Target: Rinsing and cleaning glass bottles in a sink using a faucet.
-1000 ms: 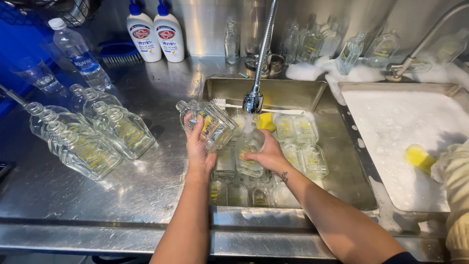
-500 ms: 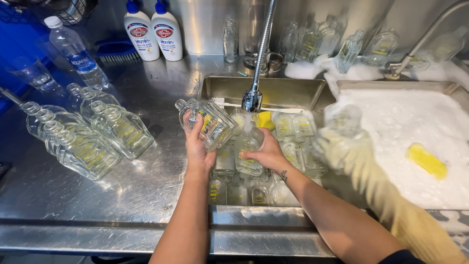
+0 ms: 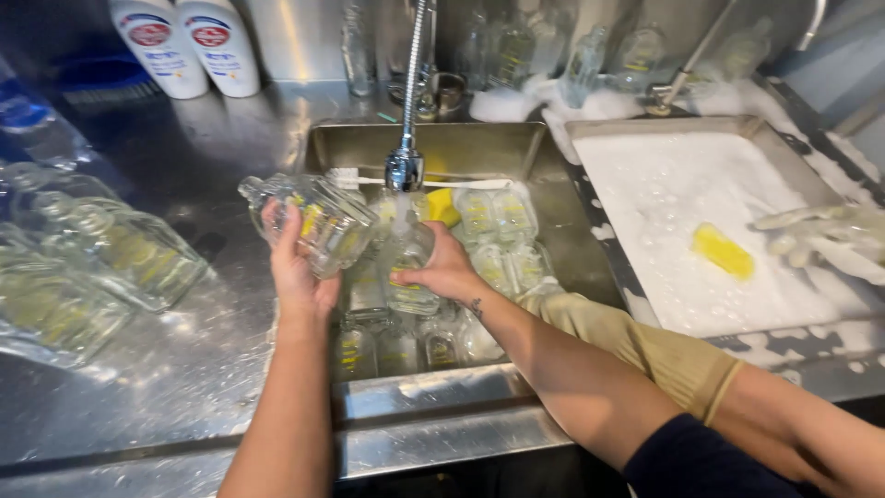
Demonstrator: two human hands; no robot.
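Stainless counter and sink (image 3: 553, 240) setup, all wet and shiny, was where this went down. Left hand (image 3: 297, 267) was wrapped around a clear glass bottle (image 3: 318, 221), held tilted just over the sink's edge, fingers curled on it. Right hand (image 3: 442, 269) gripped a second bottle (image 3: 408, 267) right under the running tap (image 3: 404, 171). Progress-wise I'd call it midway: a bunch of rinsed-looking bottles (image 3: 101, 258) lay on the counter off to the left of the left hand, but plenty more bottles (image 3: 493, 231) sat in the basin just past and below the right hand. Further right, a foamy tub (image 3: 830, 184) held a yellow sponge (image 3: 724, 251), with somebody else's gloved hand (image 3: 820, 231) in the suds.
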